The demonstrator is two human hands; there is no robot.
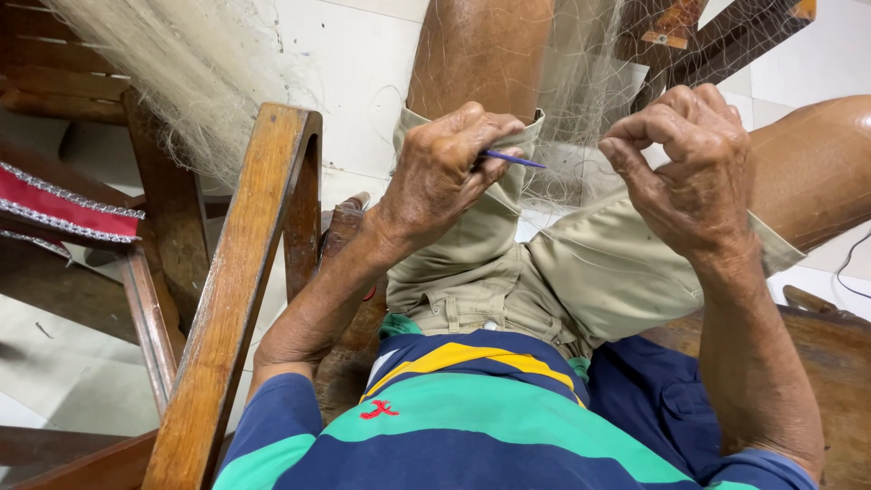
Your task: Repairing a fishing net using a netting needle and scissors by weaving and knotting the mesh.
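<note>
My left hand [449, 168] is closed around a thin blue netting needle [514, 160], whose tip points right toward my other hand. My right hand [689, 168] is curled with its fingers pinching fine strands of a pale fishing net [567, 109]. The net hangs between my knees and drapes over my lap. Both hands hover over my khaki shorts [544, 272], a short gap apart. The thread between needle and net is too thin to make out.
I sit in a wooden chair; its left armrest [240, 281] runs diagonally beside my left arm. A bundle of pale net [181, 73] hangs at upper left. Another wooden chair with a red cushion [54, 209] stands left. White tiled floor lies below.
</note>
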